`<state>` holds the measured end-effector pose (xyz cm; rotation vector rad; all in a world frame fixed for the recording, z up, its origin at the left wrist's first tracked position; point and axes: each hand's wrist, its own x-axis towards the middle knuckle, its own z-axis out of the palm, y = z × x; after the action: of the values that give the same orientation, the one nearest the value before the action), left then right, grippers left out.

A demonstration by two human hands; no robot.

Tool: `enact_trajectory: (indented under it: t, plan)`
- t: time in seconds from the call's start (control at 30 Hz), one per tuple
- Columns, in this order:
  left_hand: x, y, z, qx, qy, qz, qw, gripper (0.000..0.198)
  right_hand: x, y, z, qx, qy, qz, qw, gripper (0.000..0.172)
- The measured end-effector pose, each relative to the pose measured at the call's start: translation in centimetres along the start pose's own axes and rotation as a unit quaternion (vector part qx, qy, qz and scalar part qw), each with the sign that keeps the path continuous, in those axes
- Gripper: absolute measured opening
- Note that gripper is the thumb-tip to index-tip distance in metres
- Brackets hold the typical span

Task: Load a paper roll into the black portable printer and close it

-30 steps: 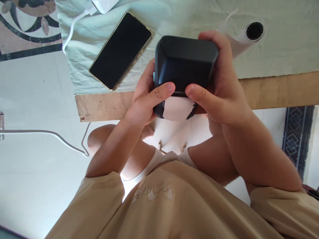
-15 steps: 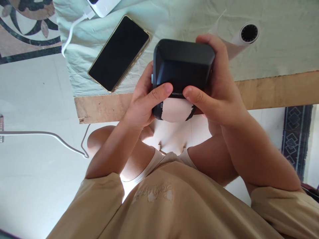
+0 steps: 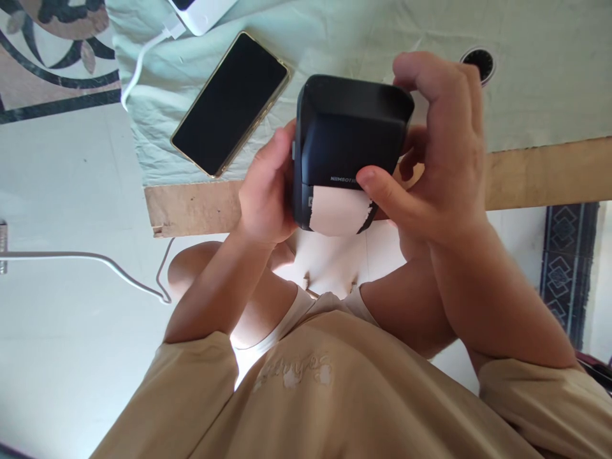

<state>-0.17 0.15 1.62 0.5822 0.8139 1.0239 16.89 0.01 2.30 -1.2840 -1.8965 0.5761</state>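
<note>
A black label printer (image 3: 354, 137) marked NIIMBOT is held up over the near edge of the table. A strip of pale pinkish paper (image 3: 339, 210) curves out of its near end. My left hand (image 3: 270, 185) grips the printer's left side, its fingers partly hidden underneath. On the other side, my right hand (image 3: 440, 140) touches the printer with its thumb at the front edge and a fingertip at the far right corner. The right palm stands off the side, with the other fingers bent.
A dark-screened phone (image 3: 230, 105) lies on the green cloth (image 3: 344, 38), left of the printer. Beyond it, a white device (image 3: 205, 16) has a white cable (image 3: 138, 70) plugged in. A round black-centred object (image 3: 479, 64) sits behind my right hand. The table's wooden edge (image 3: 196, 210) shows in front.
My right hand has loosened, its palm and fingers lifting away to the right of the printer. My left thumb has moved off the top to the left side. The printer has hardly moved.
</note>
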Motion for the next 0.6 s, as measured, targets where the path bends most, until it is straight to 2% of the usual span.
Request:
enact_trajectory:
  t: [0.17, 0.37, 0.5, 0.6]
  plan:
    - [0.38, -0.06, -0.3, -0.009, 0.023, 0.009, 1.0, 0.036, 0.03, 0.39, 0.04, 0.019, -0.005, -0.04, 0.999, 0.064]
    - [0.91, -0.42, -0.66, -0.01, 0.005, 0.018, 1.0, 0.036, -0.02, 0.74, 0.08, 0.014, -0.035, -0.032, 0.999, 0.069]
    - [0.95, -0.51, -0.9, -0.002, 0.04, 0.046, 0.998, 0.031, 0.04, 0.78, 0.02, 0.019, -0.038, -0.056, 0.998, 0.076]
    - [0.86, -0.31, -0.84, 0.007, 0.065, 0.047, 0.997, 0.028, 0.1, 0.73, 0.03, 0.007, -0.033, -0.073, 0.997, 0.075]
